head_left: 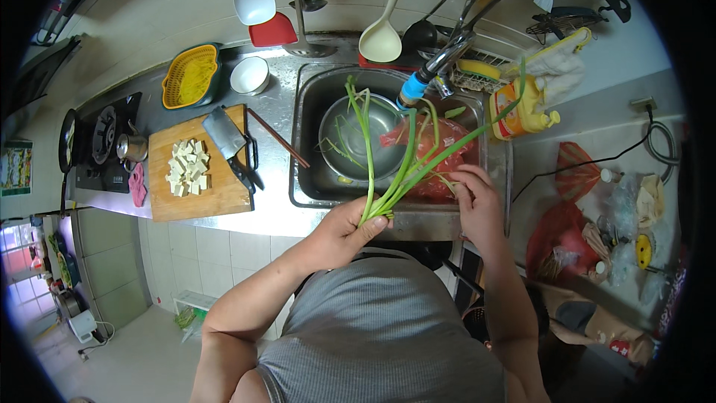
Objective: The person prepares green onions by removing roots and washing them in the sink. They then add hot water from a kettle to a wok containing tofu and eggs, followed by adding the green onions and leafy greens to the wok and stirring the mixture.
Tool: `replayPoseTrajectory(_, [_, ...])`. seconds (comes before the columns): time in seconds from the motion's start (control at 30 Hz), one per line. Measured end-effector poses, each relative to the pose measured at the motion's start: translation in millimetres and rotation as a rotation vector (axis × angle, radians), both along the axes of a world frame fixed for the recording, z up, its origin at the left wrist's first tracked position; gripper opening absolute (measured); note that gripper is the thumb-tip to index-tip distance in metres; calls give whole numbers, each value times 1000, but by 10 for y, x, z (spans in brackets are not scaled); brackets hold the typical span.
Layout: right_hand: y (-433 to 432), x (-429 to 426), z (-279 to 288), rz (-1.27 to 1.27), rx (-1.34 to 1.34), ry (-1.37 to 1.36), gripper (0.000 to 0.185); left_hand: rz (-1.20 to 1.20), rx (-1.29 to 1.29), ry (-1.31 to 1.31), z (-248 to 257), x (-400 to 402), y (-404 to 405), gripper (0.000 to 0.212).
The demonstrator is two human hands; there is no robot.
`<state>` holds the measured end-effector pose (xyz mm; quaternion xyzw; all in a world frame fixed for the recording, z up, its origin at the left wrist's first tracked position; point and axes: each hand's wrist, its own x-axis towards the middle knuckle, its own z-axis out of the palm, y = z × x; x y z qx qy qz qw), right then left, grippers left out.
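My left hand (349,232) is closed around the lower ends of several green onions (411,173), whose leaves fan out over the sink. At the sink's front right, my right hand (472,193) pinches a thin, pale leaf at the side of the bunch. Beneath the onions, a round metal basin (347,148) sits in the sink (313,196), with loose green strands in it. A red plastic bag (447,145) lies beside the basin, partly hidden by the leaves.
Left of the sink, a wooden cutting board (224,204) holds white cubes (188,170) and a cleaver (224,131). Chopsticks (278,138) lie near the sink's edge. Behind are a white bowl (249,76) and a yellow basket (169,89). The faucet (439,59) hangs over the sink; a yellow bottle (512,109) stands right.
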<state>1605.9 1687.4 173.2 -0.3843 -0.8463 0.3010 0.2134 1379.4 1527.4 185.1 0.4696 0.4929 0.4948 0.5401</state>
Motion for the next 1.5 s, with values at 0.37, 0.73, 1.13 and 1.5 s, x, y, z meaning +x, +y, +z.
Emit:
replayPoseTrajectory(0.37, [-252,-683,256,141,-1139,955,17,-236,-133,-668,6,9,169,17])
replayPoseTrajectory(0.73, [-157,-692,293,-38,-722,721,16,39,-194,-545,-112,116,287,21])
replayPoseTrajectory(1.13, [-121,-669,325,15,-578,686,13,45,-199,-884,-114,136,326,24])
replayPoseTrajectory(1.5, [-183,-698,390,11,-561,694,14,108,-205,-883,-120,132,352,33])
